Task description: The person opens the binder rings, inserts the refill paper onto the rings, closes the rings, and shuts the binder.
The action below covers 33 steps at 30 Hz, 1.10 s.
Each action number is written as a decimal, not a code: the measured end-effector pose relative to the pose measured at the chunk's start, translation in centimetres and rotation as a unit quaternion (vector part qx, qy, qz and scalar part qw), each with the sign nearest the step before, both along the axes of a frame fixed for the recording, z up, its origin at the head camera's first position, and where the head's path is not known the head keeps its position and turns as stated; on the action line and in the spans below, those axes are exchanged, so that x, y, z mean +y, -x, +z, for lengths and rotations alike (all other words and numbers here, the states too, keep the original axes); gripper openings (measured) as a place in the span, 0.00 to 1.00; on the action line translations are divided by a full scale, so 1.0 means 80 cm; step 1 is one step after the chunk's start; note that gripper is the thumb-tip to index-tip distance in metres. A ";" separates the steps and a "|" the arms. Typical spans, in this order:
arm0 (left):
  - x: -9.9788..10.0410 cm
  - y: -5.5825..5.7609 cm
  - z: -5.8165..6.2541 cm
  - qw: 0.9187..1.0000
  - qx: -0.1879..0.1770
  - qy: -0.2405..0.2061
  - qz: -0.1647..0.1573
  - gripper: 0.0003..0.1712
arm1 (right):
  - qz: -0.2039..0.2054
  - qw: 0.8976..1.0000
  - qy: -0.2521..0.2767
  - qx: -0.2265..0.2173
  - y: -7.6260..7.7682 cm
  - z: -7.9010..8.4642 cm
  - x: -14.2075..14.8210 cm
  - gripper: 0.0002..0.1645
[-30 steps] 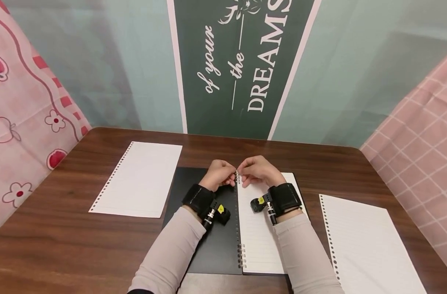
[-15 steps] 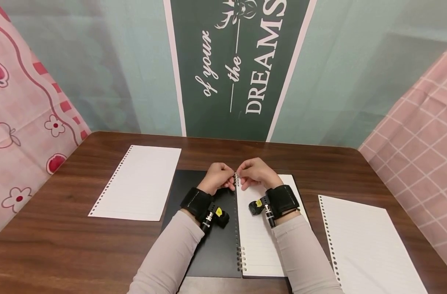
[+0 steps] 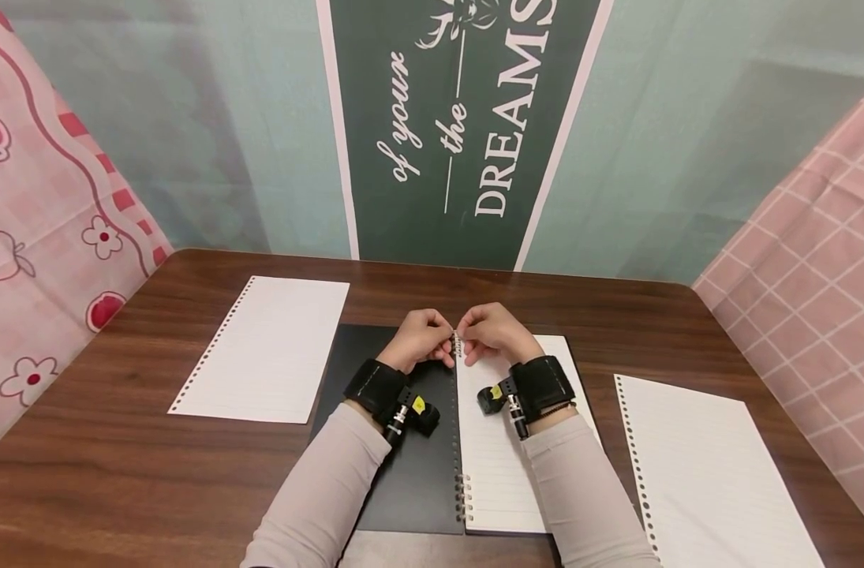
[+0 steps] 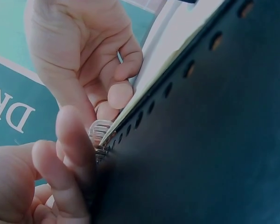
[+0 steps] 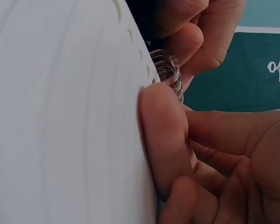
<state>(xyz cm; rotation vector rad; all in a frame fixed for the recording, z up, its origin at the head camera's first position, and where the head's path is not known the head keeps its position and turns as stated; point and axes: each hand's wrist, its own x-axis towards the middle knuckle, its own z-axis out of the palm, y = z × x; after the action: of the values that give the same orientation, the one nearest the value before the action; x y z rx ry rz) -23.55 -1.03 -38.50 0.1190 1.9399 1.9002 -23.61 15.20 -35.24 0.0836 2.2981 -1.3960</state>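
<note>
An open loose-leaf notebook lies on the table, its black cover (image 3: 403, 489) on the left and its white lined pages (image 3: 503, 473) on the right. At the top of its spine is a clear plastic ring binder strip (image 4: 101, 130), with its loops also seen in the right wrist view. My left hand (image 3: 419, 341) pinches this strip from the cover side. From the page side, my right hand (image 3: 501, 331) pinches it with thumb and fingers close to the left hand's. Fingers hide part of the rings. A second ring strip (image 3: 463, 497) sits in the holes at the spine's lower end.
A punched white sheet (image 3: 264, 351) lies left of the notebook. Another punched lined sheet (image 3: 708, 473) lies to the right, near my right forearm. The brown wooden table (image 3: 84, 473) ends at a green printed backdrop (image 3: 439, 158).
Both hands stay at the top of the spine with only slight finger motion. The head view shifts a little; notebook and loose sheets keep their places.
</note>
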 end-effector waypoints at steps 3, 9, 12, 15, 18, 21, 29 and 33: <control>-0.001 0.001 0.001 1.000 -0.001 0.003 0.000 0.07 | -0.001 1.000 0.007 -0.005 0.001 0.000 0.001 0.05; -0.003 0.001 0.005 1.000 -0.005 0.012 0.000 0.06 | -0.009 1.000 0.014 -0.010 0.002 0.002 -0.001 0.06; -0.005 0.003 0.005 0.999 -0.010 0.029 -0.007 0.06 | -0.012 1.000 0.010 -0.005 0.000 0.003 -0.003 0.06; -0.011 0.004 0.005 0.997 -0.005 0.067 -0.027 0.06 | -0.010 1.000 -0.010 0.006 -0.004 0.005 -0.005 0.04; -0.018 0.006 0.006 0.993 0.008 0.106 -0.056 0.05 | -0.004 0.999 -0.042 0.016 -0.008 0.009 -0.006 0.02; -0.024 0.008 0.007 0.988 0.020 0.125 -0.083 0.06 | 0.006 0.997 -0.075 0.018 -0.011 0.012 -0.004 0.03; -0.030 0.007 0.012 0.972 0.086 0.176 -0.128 0.08 | 0.059 0.991 -0.116 0.015 -0.014 0.015 0.003 0.08; -0.029 0.003 0.018 0.954 0.139 0.228 -0.139 0.07 | 0.078 0.988 -0.133 0.030 -0.014 0.015 0.004 0.09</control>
<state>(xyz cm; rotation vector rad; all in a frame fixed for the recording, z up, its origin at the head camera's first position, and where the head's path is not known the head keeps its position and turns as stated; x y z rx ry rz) -23.79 -3.34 -37.08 0.5134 2.3508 1.2734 -22.53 15.52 -34.06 -0.0560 2.4716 -1.0228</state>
